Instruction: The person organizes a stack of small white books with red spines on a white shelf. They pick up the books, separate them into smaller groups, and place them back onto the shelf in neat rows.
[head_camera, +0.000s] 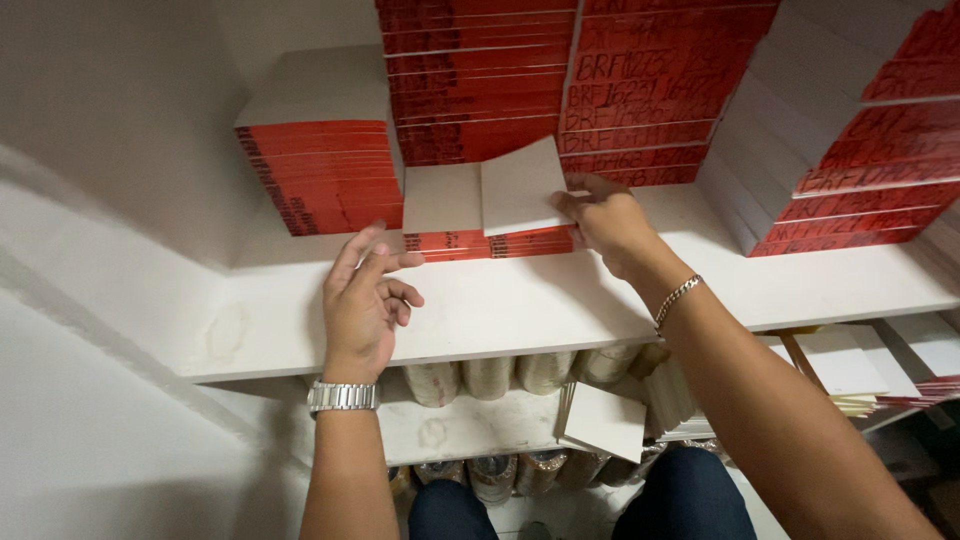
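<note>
The right hand (608, 222) pinches the edge of a white, red-edged flat cardboard box (520, 186), tilted atop a low stack of like boxes (487, 243) on the white shelf (500, 305). The left hand (362, 300) hovers open just beside the stack, holding nothing. Taller red-edged stacks (560, 80) stand behind.

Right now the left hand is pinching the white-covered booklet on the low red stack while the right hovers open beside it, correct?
Sides are swapped. In the head view the right hand pinches the white-covered booklet on the low red stack; the left hand hovers open beside it.
</note>
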